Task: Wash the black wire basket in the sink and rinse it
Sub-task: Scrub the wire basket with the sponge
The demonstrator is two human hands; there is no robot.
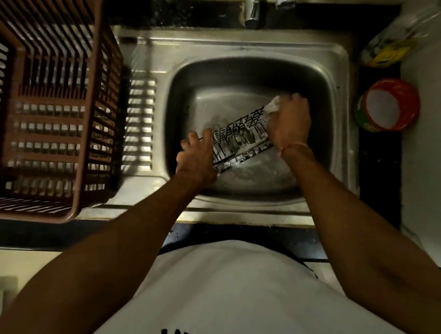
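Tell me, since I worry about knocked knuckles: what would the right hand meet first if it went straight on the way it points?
Probably the far wall of the steel sink: the right hand, gripping a pale scrubbing cloth, points that way; depth is unclear.

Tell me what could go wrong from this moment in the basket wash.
1. The wire basket is soapy and the left hand grips only its near end, so it may slip into the sink.
2. The right hand scrubs the far end with a pale scrubber; fingers could snag on the wires.
3. No water shows at the tap, so suds might stay on if rinsing is skipped.
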